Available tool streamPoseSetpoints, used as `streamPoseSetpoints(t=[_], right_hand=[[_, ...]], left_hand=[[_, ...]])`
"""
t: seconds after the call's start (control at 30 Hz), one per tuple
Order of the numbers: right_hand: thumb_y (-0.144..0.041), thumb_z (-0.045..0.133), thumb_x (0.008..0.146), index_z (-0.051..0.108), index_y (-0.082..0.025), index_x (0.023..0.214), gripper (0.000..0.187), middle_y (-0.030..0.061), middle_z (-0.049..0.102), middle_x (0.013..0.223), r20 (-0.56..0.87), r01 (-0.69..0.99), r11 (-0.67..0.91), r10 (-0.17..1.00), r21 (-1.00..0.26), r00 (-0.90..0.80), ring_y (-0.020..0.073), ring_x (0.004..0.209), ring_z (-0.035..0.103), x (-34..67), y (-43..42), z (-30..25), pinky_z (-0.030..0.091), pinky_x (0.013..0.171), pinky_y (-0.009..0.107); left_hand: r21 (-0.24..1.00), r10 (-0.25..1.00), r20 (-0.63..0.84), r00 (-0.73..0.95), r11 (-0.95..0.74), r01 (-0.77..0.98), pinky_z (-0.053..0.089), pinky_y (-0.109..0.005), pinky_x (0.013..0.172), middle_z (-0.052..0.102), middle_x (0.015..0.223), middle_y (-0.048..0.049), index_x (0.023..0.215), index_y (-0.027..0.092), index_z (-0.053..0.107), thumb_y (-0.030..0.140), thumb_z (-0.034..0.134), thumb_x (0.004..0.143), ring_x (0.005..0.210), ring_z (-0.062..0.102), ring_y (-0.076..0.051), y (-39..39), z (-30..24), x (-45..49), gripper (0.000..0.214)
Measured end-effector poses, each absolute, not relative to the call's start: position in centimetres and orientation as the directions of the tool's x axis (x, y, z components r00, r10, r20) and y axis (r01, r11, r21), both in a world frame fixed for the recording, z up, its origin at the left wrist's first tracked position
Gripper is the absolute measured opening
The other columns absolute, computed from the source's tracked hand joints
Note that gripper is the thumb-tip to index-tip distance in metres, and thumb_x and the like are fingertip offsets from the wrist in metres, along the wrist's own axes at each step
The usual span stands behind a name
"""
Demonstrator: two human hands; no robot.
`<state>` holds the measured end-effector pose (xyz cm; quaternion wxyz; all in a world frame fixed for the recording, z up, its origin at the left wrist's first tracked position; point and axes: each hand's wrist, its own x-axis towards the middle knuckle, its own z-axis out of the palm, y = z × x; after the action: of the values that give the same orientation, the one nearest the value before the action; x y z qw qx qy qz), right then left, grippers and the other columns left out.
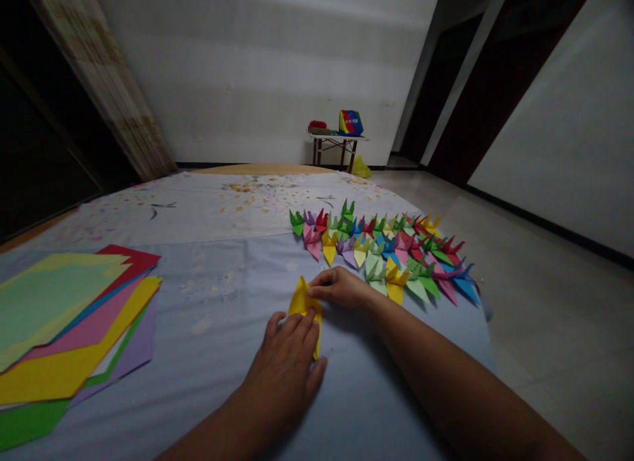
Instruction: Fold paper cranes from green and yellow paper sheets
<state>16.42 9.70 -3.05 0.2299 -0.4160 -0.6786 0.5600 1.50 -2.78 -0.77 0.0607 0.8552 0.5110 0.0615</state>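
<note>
A folded piece of yellow origami paper lies on the cloth in front of me, its pointed tip facing away. My left hand rests over its near part, fingers stretched out and pressing it down, thumb apart at the lower right. With thumb and index finger pinched together, my right hand holds the paper's right edge near the top. Part of the paper is hidden under my left fingers. Just beyond my right hand stand rows of folded paper cranes in many colours.
A fanned stack of coloured paper sheets lies at the left. Pale blue cloth covers the near table, with a floral cloth behind. Against the far wall, a small table bears a colourful box; a yellow bag sits below.
</note>
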Motion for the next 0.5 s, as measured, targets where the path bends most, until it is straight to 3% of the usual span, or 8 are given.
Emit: streamPoseSetpoints(t=[0.23, 0.5], right_hand=[[-0.040, 0.076, 0.057, 0.070, -0.011, 0.075, 0.035, 0.0004, 0.065, 0.066, -0.224, 0.240, -0.100, 0.788, -0.966, -0.574, 0.0078, 0.056, 0.050, 16.3, 10.6, -2.8, 0.037, 0.056, 0.020], [-0.039, 0.074, 0.060, 0.068, -0.011, 0.070, 0.030, -0.0025, 0.059, 0.057, -0.195, 0.299, -0.031, 0.821, -0.954, -0.536, 0.0052, 0.049, 0.043, 15.7, 10.9, -3.0, 0.031, 0.047, 0.018]], left_hand=[[0.189, 0.878, 0.043, 0.477, -0.476, 0.859, 0.025, -0.053, 0.104, 0.053, 0.130, -0.0105, 0.120, 0.017, 0.055, 0.037, 0.043, 0.085, 0.118, 0.047, -0.027, -2.7, -0.4, 1.4, 0.041], [0.226, 0.887, 0.014, 0.462, -0.453, 0.862, 0.019, -0.054, 0.106, 0.053, 0.130, -0.0104, 0.121, 0.016, 0.054, 0.036, 0.044, 0.084, 0.120, 0.045, -0.027, -2.7, -0.3, 1.4, 0.043]])
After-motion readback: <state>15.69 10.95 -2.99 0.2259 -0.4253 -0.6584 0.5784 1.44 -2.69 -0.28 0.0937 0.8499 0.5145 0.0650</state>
